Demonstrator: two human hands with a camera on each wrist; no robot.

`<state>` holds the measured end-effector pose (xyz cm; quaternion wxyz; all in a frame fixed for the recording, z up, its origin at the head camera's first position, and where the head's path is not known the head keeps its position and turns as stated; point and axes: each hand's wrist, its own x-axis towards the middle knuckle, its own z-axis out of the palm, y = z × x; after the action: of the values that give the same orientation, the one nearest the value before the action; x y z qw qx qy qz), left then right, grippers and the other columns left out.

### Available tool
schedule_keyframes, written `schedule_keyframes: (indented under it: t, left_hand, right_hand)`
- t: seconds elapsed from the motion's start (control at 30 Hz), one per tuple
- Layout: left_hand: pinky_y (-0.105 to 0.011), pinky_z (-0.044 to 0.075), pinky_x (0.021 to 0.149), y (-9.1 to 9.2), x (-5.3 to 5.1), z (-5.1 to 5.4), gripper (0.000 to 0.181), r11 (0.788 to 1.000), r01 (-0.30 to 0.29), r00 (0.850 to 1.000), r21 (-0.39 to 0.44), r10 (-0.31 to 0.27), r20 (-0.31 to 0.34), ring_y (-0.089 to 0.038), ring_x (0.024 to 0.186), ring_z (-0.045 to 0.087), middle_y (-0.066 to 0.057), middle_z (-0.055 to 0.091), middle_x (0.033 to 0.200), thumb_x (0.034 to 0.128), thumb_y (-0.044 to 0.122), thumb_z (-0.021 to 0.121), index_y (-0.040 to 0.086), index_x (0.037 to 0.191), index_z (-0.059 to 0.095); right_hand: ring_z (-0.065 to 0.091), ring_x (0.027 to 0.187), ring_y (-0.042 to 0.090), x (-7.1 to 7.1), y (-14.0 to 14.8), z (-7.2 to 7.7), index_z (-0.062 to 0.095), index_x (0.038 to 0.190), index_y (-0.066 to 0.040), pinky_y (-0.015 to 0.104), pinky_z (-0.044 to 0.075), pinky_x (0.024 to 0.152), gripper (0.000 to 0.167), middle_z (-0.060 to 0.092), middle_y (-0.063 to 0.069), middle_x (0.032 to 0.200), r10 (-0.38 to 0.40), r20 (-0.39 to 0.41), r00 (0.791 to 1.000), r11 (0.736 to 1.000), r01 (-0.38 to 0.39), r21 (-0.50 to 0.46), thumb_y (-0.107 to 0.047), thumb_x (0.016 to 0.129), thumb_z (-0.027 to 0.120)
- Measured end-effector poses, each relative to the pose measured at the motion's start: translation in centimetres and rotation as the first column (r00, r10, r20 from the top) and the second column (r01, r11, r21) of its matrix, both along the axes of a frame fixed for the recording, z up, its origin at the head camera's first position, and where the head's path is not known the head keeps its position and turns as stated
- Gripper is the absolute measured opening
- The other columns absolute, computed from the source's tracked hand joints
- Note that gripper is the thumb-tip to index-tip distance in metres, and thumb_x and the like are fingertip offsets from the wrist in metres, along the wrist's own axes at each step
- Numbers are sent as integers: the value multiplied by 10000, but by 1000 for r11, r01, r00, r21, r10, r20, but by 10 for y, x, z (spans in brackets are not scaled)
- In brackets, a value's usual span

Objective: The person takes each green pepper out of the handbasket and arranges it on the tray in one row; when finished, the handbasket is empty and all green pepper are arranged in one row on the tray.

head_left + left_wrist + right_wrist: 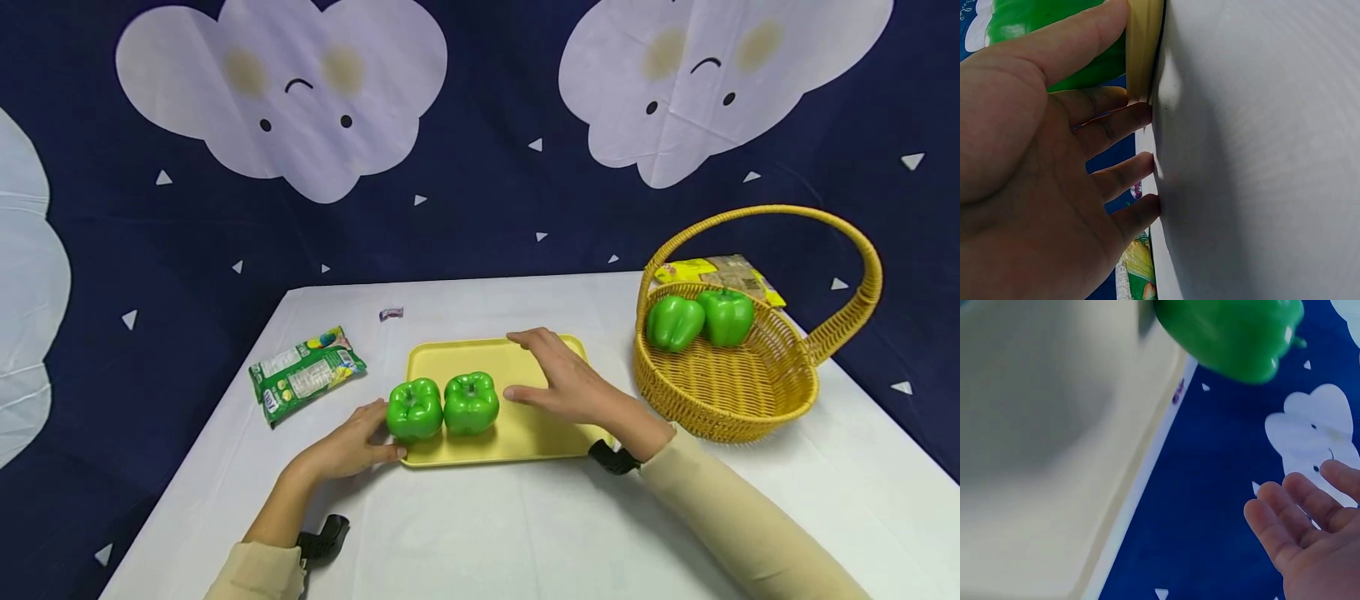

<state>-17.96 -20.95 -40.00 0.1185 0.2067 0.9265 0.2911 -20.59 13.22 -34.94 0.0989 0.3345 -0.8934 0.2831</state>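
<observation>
Now the left hand (352,443) touches the tray (528,432) beside a pepper (415,409); the right hand (562,379) hovers above, both with fingers spread.

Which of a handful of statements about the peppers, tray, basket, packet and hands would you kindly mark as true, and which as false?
1. Two green peppers sit on the yellow tray. True.
2. The right hand grips a pepper. False: the right hand is over the tray, holding nothing.
3. The left hand is at the tray's near left corner. True.
4. The woven basket stands to the left of the tray. False: the basket stands to its right.
5. A green packet lies to the left of the tray. True.
6. No vegetables are in the basket. False: two more peppers show in it.
</observation>
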Motion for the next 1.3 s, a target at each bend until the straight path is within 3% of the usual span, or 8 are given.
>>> schedule_keyframes:
  t: [0.53, 1.03, 1.3]
  left_hand:
    - [-655, 168, 1129, 0, 0, 2, 722, 1000, -6, 1000, -1, 6, 8, -496, 1392, 211, -217, 368, 1480, 827, 341, 702, 62, 1414, 387]
    - [-651, 155, 1136, 2, 0, 2, 710, 1000, -19, 999, -1, 19, 37, -484, 1405, 188, -225, 342, 1494, 831, 344, 696, 79, 1416, 391]
    - [-646, 155, 1140, 2, 1, -1, 706, 1000, -26, 999, 3, 26, 42, -473, 1412, 186, -225, 336, 1498, 830, 310, 700, 82, 1421, 388]
  right_hand:
    - [472, 1193, 267, 1, 45, 23, 439, 1357, -62, 479, 436, 980, 653, 511, 116, 1288, -62, -107, 992, 998, 61, -13, -331, 829, 714]
    - [501, 1100, 295, 1, 86, 34, 480, 1331, -78, 481, 446, 900, 561, 536, 138, 1270, -180, -101, 979, 984, 177, -31, -281, 854, 694]
    - [487, 1128, 323, 2, 108, 40, 460, 1348, -43, 492, 434, 894, 549, 515, 176, 1288, -229, -73, 971, 973, 225, -54, -245, 880, 665]
